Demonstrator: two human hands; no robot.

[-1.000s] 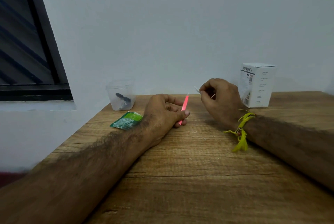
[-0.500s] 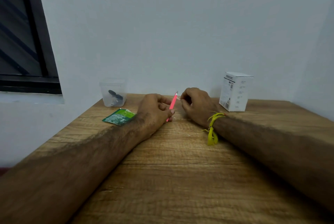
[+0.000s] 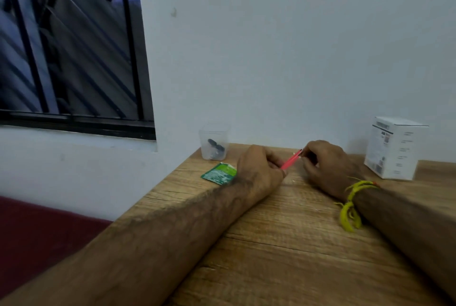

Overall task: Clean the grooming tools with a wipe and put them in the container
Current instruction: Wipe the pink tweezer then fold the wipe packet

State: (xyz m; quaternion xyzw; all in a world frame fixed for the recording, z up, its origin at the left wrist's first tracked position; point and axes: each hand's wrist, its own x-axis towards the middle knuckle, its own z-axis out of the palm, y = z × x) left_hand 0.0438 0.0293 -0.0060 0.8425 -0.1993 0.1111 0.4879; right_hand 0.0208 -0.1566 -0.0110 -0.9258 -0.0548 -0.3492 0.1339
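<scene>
We see our left hand [image 3: 259, 170] curled round the lower end of a slim pink plastic grooming stick [image 3: 291, 159], just right of the middle of the frame, with the hand resting on the pale wood-grain counter [image 3: 283, 244]. The stick slants up and to the right, clear of the counter. Our right hand [image 3: 325, 165] meets its upper tip, the fingers [image 3: 307, 155] bent in a pinch around it. We judge a wipe is held there, but only a speck of white shows and we cannot tell for certain.

The stick looks very light, thin and fairly stiff, so we judge that it needs little force. A smooth shaft made damp may turn slippery and twist between the fingers. Its dark tip is too small to make out and may be the delicate part. We would hold the shaft low, as the left hand does, and rub along it towards the tip.

The small clear plastic container [image 3: 214, 142] stands at the counter's back edge, left of the hands, with a dark tool [image 3: 215, 144] already inside. A green foil sachet [image 3: 219, 174] lies flat between it and our left wrist. A white cardboard box [image 3: 394, 147] stands at the right of the frame.
</scene>
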